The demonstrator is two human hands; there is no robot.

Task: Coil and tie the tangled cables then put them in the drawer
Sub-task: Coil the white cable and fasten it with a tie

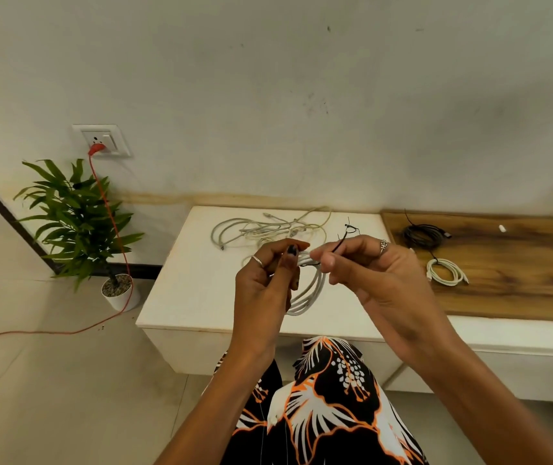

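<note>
My left hand point(265, 283) grips the top of a coiled white cable point(308, 293), whose loops hang down between my hands above the white cabinet top point(181, 297). My right hand point(379, 280) pinches a thin black tie point(340, 243) at the top of the coil, its free end sticking up. A tangled heap of pale cables point(268, 228) lies at the back of the white top. Further right, a tied black coil point(422, 234) and a tied white coil point(446, 271) rest on the wooden top point(520, 280).
A spare black tie point(350, 228) lies behind my right hand. A potted plant point(80, 223) stands on the floor at left, with a red cord point(114, 236) running from the wall socket point(102, 140) down across the floor. A small white piece point(502, 228) lies on the wood.
</note>
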